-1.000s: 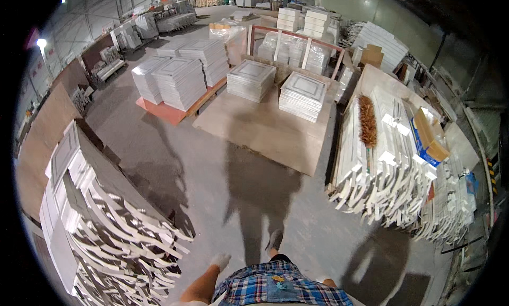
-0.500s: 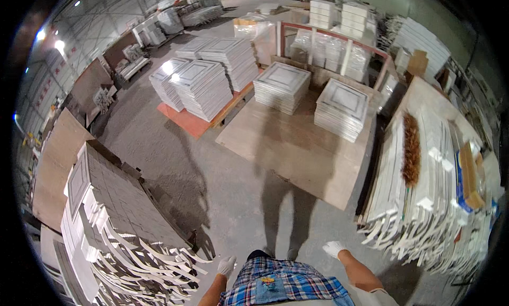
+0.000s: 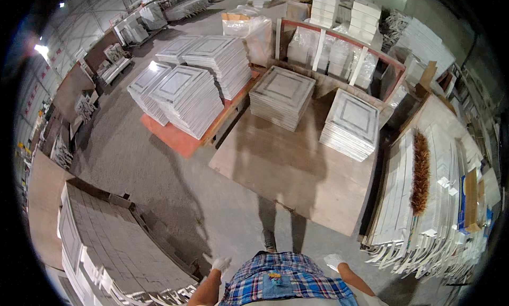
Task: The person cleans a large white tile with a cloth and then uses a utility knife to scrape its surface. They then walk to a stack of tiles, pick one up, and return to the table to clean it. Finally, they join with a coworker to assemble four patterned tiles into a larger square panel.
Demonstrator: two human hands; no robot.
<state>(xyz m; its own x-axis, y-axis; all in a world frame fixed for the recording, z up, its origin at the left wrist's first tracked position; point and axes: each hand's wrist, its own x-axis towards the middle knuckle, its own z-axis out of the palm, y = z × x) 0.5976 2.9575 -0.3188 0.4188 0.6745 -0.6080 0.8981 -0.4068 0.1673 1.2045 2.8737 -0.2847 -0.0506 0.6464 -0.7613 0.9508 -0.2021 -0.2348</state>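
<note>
My left hand (image 3: 220, 264), in a white glove, hangs beside my body with its fingers loosely out and nothing in it. My right hand (image 3: 333, 261), gloved too, hangs open on the other side, also holding nothing. Ahead of me, a wide plywood sheet (image 3: 297, 192) carries two stacks of square white panels with grey borders: a left stack (image 3: 281, 94) in shadow and a right stack (image 3: 351, 123). Both hands are well apart from these stacks. Nearest to my left hand is a long pile of pale slabs (image 3: 122, 237) with loose strips at its near end.
On the left stands a low red-topped platform (image 3: 180, 143) with several panel stacks (image 3: 185, 96). At the right, long white strips (image 3: 395, 189) lie in a bundle with a brown duster (image 3: 420, 173) on top. A red-edged frame (image 3: 339, 37) with wrapped goods stands behind the plywood.
I have moved forward, so the plywood and panel stacks look nearer. My left hand has swung slightly up and left; my right hand is a little lower.
</note>
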